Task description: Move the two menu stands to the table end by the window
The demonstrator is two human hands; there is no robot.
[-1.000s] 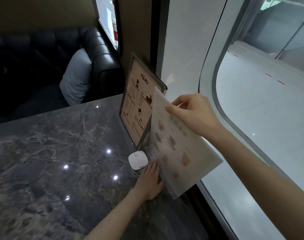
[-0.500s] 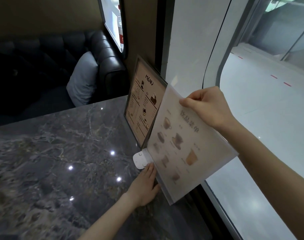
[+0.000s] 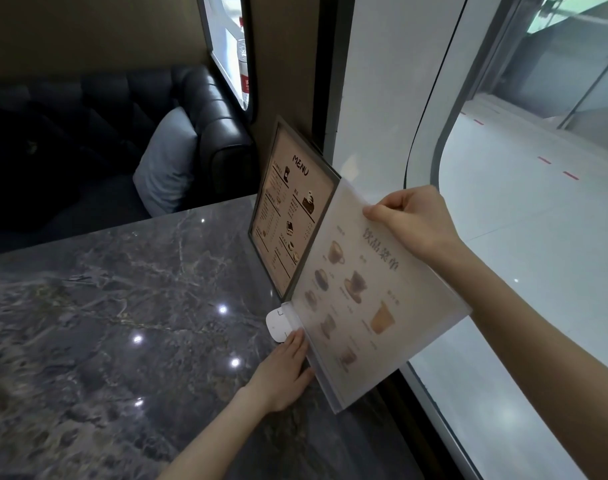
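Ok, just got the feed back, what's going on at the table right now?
A person is placing the clear menu stand at the window end of the marble table. The right hand grips its top edge, tilting it, while the left hand rests flat against its base. The framed menu stand already stands upright just behind it, near the wall. A small white device lies on the table, partly under the clear stand's base.

Bright window (image 3: 537,237) daylight; dim sofa (image 3: 88,133); glare spots on table (image 3: 88,341).
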